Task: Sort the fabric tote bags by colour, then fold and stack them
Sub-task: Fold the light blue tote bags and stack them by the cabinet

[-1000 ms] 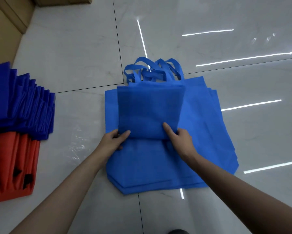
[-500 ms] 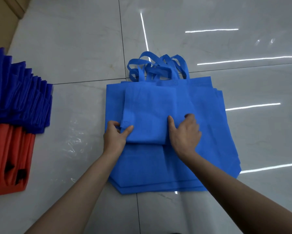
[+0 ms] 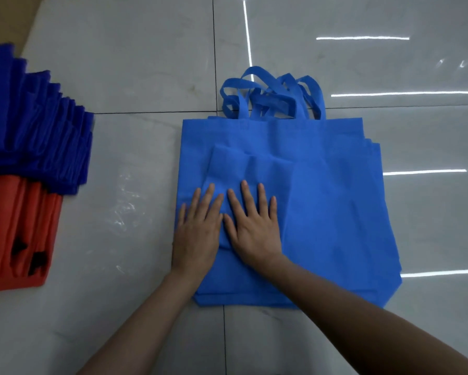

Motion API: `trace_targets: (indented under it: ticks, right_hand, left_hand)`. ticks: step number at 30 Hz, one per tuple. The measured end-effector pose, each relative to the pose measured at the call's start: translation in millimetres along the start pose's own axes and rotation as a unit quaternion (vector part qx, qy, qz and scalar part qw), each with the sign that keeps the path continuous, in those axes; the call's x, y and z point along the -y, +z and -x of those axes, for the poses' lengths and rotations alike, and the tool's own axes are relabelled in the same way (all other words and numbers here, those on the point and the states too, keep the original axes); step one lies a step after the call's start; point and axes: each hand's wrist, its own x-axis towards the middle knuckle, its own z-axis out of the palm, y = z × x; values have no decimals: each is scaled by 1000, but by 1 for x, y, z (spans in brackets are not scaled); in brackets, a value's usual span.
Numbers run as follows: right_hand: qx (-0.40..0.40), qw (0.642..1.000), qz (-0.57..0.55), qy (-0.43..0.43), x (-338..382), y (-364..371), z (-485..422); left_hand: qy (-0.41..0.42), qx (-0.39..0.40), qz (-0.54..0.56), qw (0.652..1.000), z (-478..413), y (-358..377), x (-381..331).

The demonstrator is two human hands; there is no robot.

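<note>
Head view is showing both hands lying flat, fingers straight, gripping nothing: the left hand (image 3: 197, 234) and right hand (image 3: 254, 228) are pressing the folded light-blue bag (image 3: 254, 169) onto the unfolded pile (image 3: 335, 212), probably to set its creases. A dark-blue stack (image 3: 38, 131) and an orange stack (image 3: 16, 226) are sitting toward the left edge of the glossy, light-streaked tiled floor (image 3: 132, 63).

One head-worn wide-angle view looks steeply down and forward, close over the tiled floor (image 3: 135, 77) at arm's reach
</note>
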Motion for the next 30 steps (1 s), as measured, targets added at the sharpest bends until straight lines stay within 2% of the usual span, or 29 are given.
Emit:
trace_targets:
  ticks: [4,8,13,18,20,22,24,26,30]
  right_hand:
    - [-43,999,-4,-1,-25,-8,-2]
    - [-50,995,-14,81,-58,-16,0]
    - [-72,996,-1,57,-60,-29,-30]
    - [-9,999,-2,32,-69,-46,-79]
    - [24,997,-46,60,-67,-52,-89]
    - [44,988,-110,95,-61,-56,-90]
    - [45,976,-179,113,-55,-58,-83]
    - [22,966,-233,107,-47,-58,-73]
    - [14,923,-372,93,-15,-61,-49]
  left_hand:
    - [-21,45,14,999,1,10,-2]
    - [-22,50,1,999,3,10,-1]
    - [-26,42,14,999,-5,8,-1]
    - [-11,31,21,999,-11,3,14]
    - [-93,3,45,995,-7,-4,15]
    - [-232,-18,139,963,2,-14,12]
    - [-312,-49,255,914,9,-22,9]
    - [-327,-97,319,884,17,-26,9]
    - [-340,-134,358,859,34,-41,12]
